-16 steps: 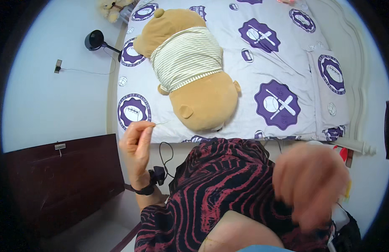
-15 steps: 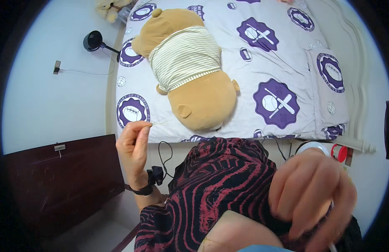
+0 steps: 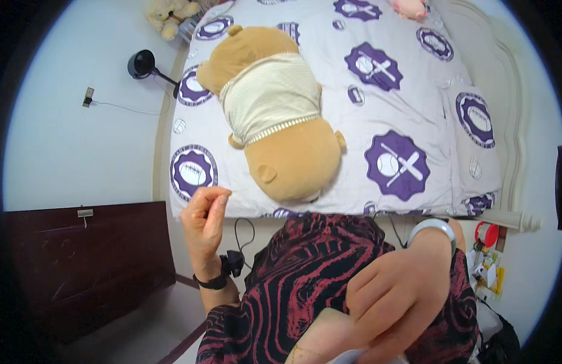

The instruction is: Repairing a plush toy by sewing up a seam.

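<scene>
My left hand (image 3: 203, 219) is raised near the bed's front edge, its thumb and forefinger pinched together. A thin pale thread showed at these fingertips a moment ago; now it is too fine to make out. Over my lap, close to my chest, is my right hand (image 3: 396, 291), back upward, its fingers curled together. Their tips are hidden, and so is anything they hold. Beyond both hands a large tan plush toy (image 3: 299, 158) in a striped cream shirt (image 3: 272, 91) lies on the bed.
White bedding (image 3: 329, 182) with purple sports badges covers the bed. A black round-headed lamp (image 3: 141, 64) stands at the left wall, above a dark red-brown panel (image 3: 93, 261). Teddy bear (image 3: 169, 15) at the far left. On the right are a red round container (image 3: 487, 233) and small packages.
My right hand has swung left and in toward my chest. The left hand has shifted slightly right and down in view, still pinching; the thread no longer shows. The view has tilted up a little.
</scene>
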Available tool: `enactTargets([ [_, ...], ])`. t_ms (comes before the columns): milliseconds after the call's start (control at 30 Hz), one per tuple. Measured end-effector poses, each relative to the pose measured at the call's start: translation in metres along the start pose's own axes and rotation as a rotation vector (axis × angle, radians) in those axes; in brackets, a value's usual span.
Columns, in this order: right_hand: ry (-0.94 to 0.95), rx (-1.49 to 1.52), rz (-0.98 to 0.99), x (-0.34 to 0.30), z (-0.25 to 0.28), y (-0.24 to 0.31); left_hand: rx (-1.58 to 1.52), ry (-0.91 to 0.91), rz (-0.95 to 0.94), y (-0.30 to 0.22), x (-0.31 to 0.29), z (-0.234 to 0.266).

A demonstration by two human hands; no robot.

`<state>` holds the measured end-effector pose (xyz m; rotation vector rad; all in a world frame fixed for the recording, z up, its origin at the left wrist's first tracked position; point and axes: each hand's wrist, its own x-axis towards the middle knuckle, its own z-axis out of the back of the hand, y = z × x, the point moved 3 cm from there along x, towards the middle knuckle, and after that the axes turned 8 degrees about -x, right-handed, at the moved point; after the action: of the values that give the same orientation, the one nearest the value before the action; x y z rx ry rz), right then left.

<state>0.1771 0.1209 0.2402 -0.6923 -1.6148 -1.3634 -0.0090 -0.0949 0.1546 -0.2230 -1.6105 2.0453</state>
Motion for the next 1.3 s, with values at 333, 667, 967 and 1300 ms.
enactTargets([
  [333, 0.354, 0.269, -0.271, -0.002, 0.014, -0.002, 0.013, 0.163, -0.058, -0.014, 0.022, -0.031],
  [667, 0.316, 0.397, -0.487, 0.029, -0.005, 0.015, -0.329, 0.329, -0.042, -0.045, 0.05, -0.047],
  [967, -0.376, -0.907, -0.692, -0.026, 0.044, -0.05, -0.381, 0.411, -0.062, -0.051, 0.045, -0.045],
  [1300, -0.221, -0.741, -0.68, -0.041, 0.047, -0.107, -0.249, 0.461, 0.006, -0.044, 0.052, -0.05],
])
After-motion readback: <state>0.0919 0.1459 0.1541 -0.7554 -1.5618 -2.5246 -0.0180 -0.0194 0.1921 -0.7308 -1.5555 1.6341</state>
